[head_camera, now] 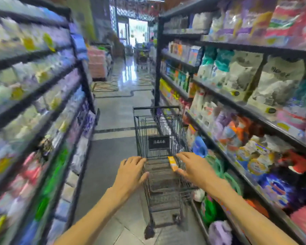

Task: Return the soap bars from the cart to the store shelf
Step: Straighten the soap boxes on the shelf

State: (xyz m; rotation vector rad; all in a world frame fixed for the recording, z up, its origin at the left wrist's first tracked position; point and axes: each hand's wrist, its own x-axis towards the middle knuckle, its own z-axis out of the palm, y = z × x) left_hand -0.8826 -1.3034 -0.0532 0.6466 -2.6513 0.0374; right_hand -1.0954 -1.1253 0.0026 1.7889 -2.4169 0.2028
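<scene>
While both hands rest at the cart (159, 138) rim, lower centre, left hand (131, 171) lies loosely released, right hand (193, 167) spread beside the orange soap bar (173, 163), ungrasped. Judged step: pick-up; next needs a pinch.

The person is showing two bare forearms, with the left hand (131, 171) and the right hand (195, 167) uncovered, and is wearing no visible sleeve, glove, watch or ring on either one.
</scene>
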